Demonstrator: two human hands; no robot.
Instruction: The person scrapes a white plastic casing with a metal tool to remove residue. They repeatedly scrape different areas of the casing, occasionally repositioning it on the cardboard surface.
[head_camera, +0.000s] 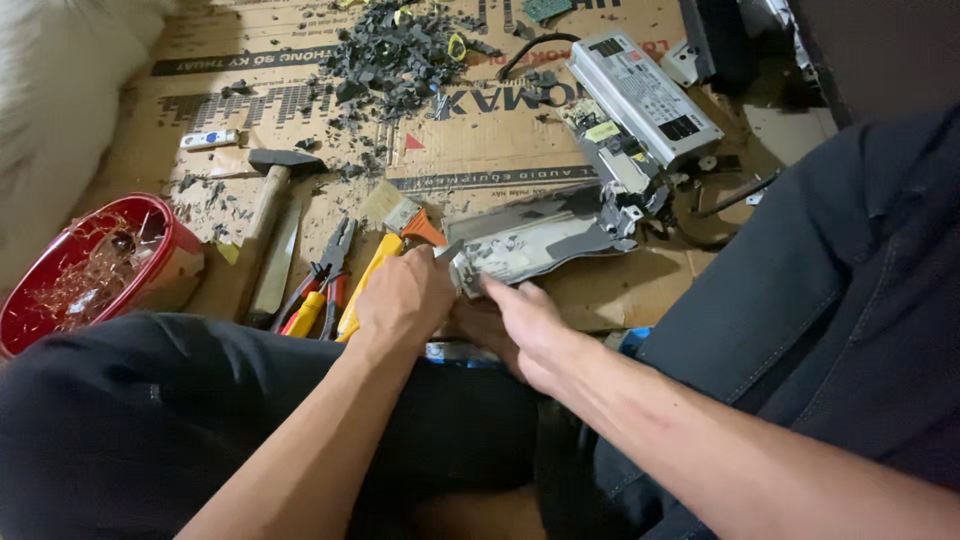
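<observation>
The person sits on the floor over flattened cardboard. The left hand is clenched around a small tool whose tip meets the near end of a bent grey metal casing, while the right hand grips that same end. Pliers, a hammer and a red bowl lie toward the cardboard's left edge.

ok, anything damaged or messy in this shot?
Yes. The grey metal casing both hands work on is bent and torn open, its circuit board hanging out the far end. A heap of dark broken plastic bits is strewn over the cardboard. The red bowl holds tangled wire scraps.
</observation>
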